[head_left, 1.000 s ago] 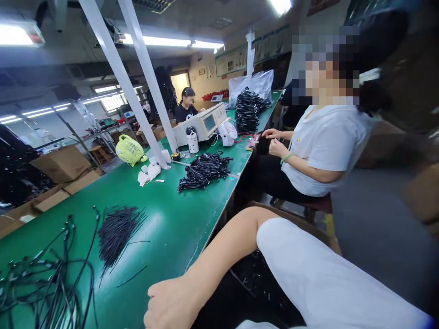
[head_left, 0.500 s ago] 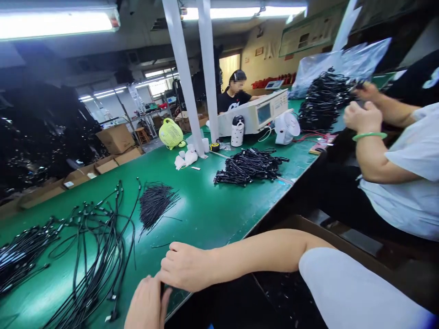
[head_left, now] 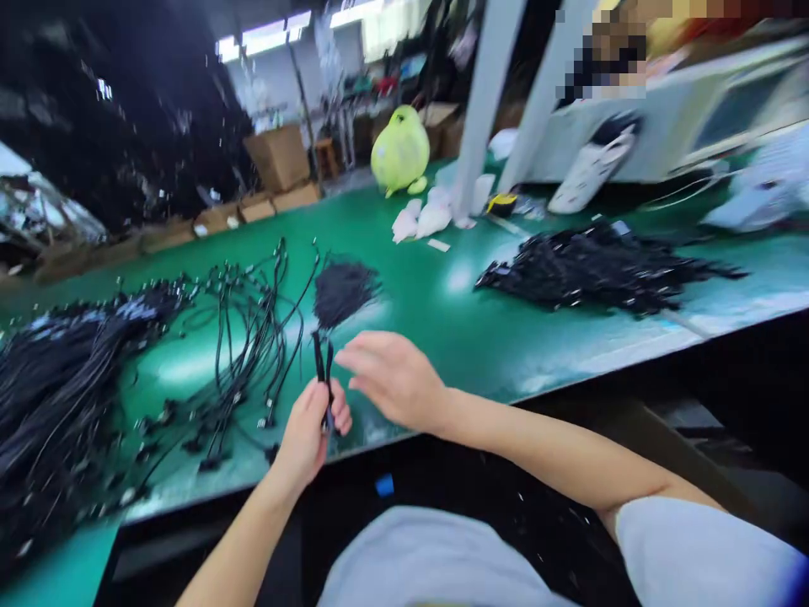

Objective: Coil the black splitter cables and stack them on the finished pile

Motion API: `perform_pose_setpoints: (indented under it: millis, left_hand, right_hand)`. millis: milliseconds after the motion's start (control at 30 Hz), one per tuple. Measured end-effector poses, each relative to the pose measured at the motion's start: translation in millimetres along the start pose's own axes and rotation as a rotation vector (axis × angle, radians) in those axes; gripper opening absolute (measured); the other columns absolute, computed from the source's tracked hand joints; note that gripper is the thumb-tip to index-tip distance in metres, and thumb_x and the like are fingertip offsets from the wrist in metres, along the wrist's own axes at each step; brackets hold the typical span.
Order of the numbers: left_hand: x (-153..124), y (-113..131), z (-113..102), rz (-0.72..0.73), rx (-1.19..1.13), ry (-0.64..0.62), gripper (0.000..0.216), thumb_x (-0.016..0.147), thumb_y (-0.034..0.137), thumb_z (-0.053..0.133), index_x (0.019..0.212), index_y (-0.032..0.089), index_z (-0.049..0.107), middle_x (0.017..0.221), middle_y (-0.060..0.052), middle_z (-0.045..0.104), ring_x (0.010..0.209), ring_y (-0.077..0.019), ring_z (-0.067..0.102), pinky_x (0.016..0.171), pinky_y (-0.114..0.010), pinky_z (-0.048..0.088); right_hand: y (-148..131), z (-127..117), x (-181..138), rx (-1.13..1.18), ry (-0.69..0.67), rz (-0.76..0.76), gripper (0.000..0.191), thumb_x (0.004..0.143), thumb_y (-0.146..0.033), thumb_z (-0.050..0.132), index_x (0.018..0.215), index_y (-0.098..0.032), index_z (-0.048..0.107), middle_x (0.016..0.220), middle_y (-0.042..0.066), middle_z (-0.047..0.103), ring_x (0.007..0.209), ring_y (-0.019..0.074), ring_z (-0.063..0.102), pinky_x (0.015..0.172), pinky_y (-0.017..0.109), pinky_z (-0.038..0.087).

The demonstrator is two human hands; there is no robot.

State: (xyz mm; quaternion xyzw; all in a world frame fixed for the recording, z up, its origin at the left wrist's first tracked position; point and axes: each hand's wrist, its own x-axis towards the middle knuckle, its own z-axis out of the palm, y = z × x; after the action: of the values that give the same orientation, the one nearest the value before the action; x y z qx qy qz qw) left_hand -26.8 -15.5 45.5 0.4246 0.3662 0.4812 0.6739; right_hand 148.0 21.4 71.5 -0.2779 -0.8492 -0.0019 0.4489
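Observation:
My left hand (head_left: 308, 434) is closed on a folded black cable (head_left: 322, 367) whose ends stick up above my fingers, held over the front edge of the green table (head_left: 442, 320). My right hand (head_left: 390, 378) hovers just to the right of it with fingers spread and nothing in them. A small bundle of thin black ties (head_left: 341, 291) lies right behind my hands. Loose black cables (head_left: 246, 337) spread across the table to the left, and a thicker heap of cables (head_left: 56, 371) fills the far left.
A pile of bundled black cables (head_left: 594, 270) lies to the right. Behind stand two white posts (head_left: 486, 101), a yellow-green fan (head_left: 399, 152), white cloths (head_left: 420, 221), a beige test instrument (head_left: 683, 118) and cardboard boxes (head_left: 278, 156). The view is motion-blurred.
The view swung left and down to the table. My left hand came up holding a folded black cable. My right hand lifted off the table edge and opened beside it.

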Motion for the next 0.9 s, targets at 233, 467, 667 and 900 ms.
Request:
perform_pose_setpoints:
  millis: [233, 467, 667, 900]
  left_hand:
    - [-2, 3, 7, -0.158, -0.018, -0.159, 0.030, 0.089, 0.044, 0.058, 0.089, 0.014, 0.057, 0.066, 0.003, 0.045, 0.054, -0.0079, 0.046, 0.051, -0.020, 0.039]
    - [-6, -6, 11, -0.325, -0.279, -0.202, 0.035, 0.086, 0.049, 0.062, 0.085, 0.013, 0.060, 0.059, 0.004, 0.039, 0.048, -0.0073, 0.040, 0.048, -0.020, 0.037]
    - [-12, -16, -21, -0.280, -0.172, 0.082, 0.031, 0.082, 0.041, 0.069, 0.078, 0.012, 0.060, 0.055, 0.006, 0.037, 0.048, -0.0058, 0.035, 0.049, -0.020, 0.032]
    - [5, -29, -23, -0.207, -0.205, 0.230, 0.031, 0.078, 0.039, 0.072, 0.082, 0.011, 0.061, 0.057, 0.006, 0.038, 0.050, -0.0056, 0.036, 0.050, -0.020, 0.029]
  right_hand:
    - [4, 18, 1, 1.194, -0.252, 0.805, 0.034, 0.093, -0.046, 0.050, 0.100, -0.013, 0.058, 0.059, -0.004, 0.051, 0.050, 0.0085, 0.050, 0.049, 0.021, 0.037]
    - [0, 31, -4, 1.468, -0.189, 0.857, 0.035, 0.087, -0.050, 0.058, 0.084, -0.016, 0.051, 0.055, -0.007, 0.046, 0.041, 0.0050, 0.044, 0.041, 0.019, 0.025]
    - [34, 18, -36, 0.748, -0.420, 0.820, 0.021, 0.091, -0.035, 0.049, 0.094, -0.017, 0.059, 0.073, -0.001, 0.059, 0.061, 0.0104, 0.052, 0.059, 0.024, 0.040]
    - [78, 43, -30, -0.144, -0.660, 0.651, 0.012, 0.090, -0.026, 0.053, 0.091, -0.017, 0.061, 0.093, 0.007, 0.061, 0.077, 0.0173, 0.056, 0.062, 0.027, 0.035]
